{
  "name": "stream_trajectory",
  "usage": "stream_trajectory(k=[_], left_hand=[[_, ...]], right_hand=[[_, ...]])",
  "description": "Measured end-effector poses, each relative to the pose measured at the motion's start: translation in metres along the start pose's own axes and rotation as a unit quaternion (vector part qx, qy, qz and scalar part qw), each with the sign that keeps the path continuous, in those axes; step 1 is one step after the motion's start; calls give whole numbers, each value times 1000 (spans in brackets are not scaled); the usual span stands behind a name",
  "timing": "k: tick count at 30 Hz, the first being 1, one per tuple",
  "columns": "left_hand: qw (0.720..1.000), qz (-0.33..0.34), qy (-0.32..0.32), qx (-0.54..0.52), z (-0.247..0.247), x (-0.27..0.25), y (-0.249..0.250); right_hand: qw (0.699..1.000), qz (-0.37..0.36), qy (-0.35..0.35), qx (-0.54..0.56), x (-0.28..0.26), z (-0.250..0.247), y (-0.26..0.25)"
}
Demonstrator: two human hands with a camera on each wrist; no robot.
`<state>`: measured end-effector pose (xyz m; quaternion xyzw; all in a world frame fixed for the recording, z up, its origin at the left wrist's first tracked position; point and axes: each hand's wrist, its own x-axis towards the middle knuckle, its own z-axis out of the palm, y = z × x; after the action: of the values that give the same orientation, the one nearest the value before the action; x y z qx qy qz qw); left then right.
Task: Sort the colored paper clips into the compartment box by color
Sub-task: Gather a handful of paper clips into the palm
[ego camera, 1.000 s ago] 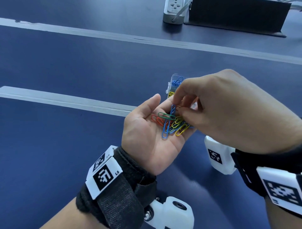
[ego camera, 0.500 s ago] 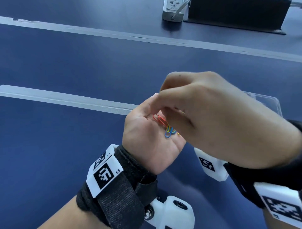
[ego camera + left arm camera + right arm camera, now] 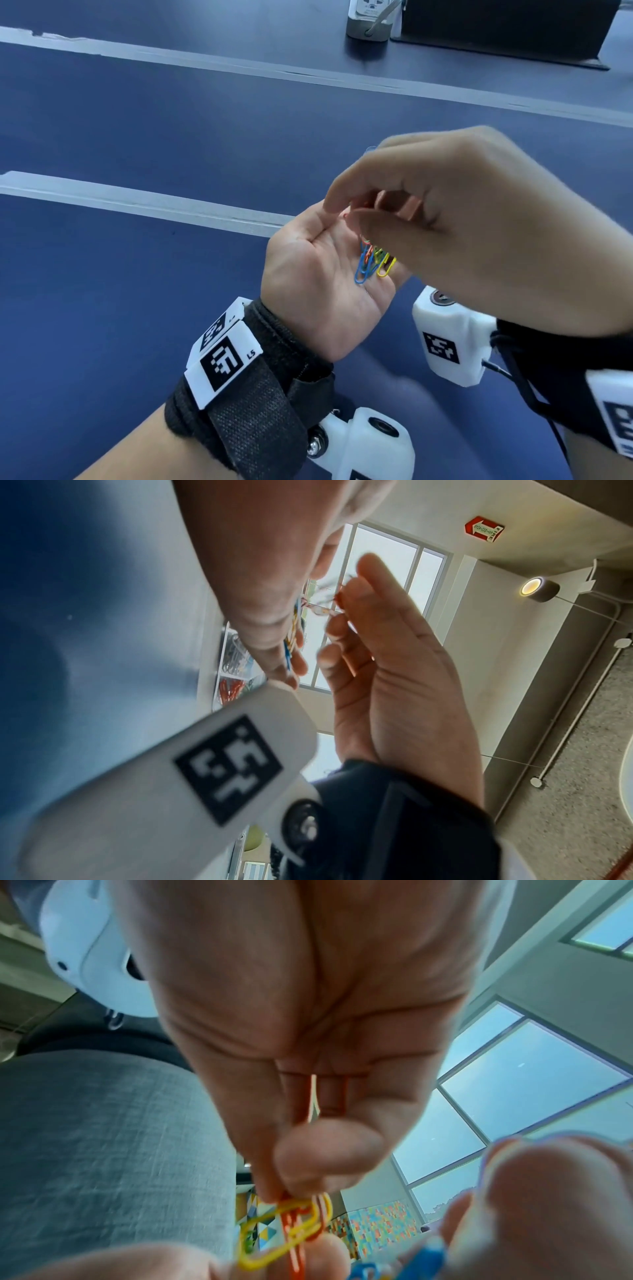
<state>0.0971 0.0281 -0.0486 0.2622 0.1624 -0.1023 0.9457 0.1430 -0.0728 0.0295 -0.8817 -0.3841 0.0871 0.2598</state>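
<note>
My left hand lies palm up and carries a small pile of colored paper clips: blue, yellow, green and orange. My right hand hovers over that palm. In the right wrist view its thumb and finger pinch an orange clip that is tangled with a yellow clip; blue clips lie blurred below. The clear compartment box shows past my left fingers in the left wrist view, with red clips in one cell. In the head view my right hand hides nearly all of it.
The table is dark blue with two pale tape strips across it. A white power strip and a flat black object sit at the far edge.
My right hand has moved left over the left palm, covering most of the pile and the box. It held a blue clip one second ago and now pinches an orange one.
</note>
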Motion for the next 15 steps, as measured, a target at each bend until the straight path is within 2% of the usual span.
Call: stream_trajectory(k=[1, 3, 5, 12, 15], left_hand=[[996, -24, -34, -76, -3, 2, -1], [988, -41, -63, -133, 3, 1, 1], [989, -42, -50, -132, 2, 2, -1], [990, -39, -62, -119, 1, 1, 0], [990, -38, -61, -124, -1, 2, 0]], right_hand=[[1000, 11, 5, 16, 0, -1, 2], [996, 34, 22, 76, 0, -3, 5], [991, 48, 30, 123, -1, -4, 4], [995, 46, 10, 91, 0, -5, -1], [993, 45, 3, 112, -2, -5, 1]])
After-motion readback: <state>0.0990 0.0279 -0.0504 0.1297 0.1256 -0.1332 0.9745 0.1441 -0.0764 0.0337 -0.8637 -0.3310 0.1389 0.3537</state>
